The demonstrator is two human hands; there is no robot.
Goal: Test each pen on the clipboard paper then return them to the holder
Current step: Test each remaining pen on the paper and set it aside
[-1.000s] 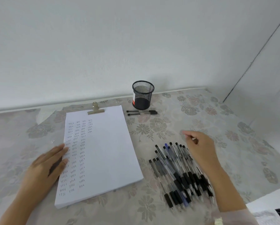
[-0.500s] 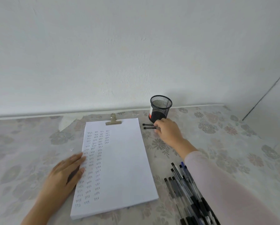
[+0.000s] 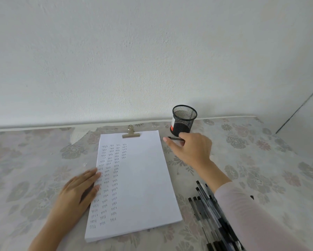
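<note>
Head view: a second ago my right hand (image 3: 192, 149) hung over the pen pile (image 3: 212, 214) near the clipboard; now it has reached up to the holder (image 3: 184, 119) and closes on one pen (image 3: 174, 138) lying just in front of it. That, I judge, is the next pen to test. My left hand (image 3: 79, 191) still lies flat, fingers spread, pinning the paper (image 3: 143, 178), left of the holder.

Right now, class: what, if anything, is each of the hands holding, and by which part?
The right hand closes on a dark pen by one end. The left hand holds nothing; it lies flat on the paper's edge.
</note>
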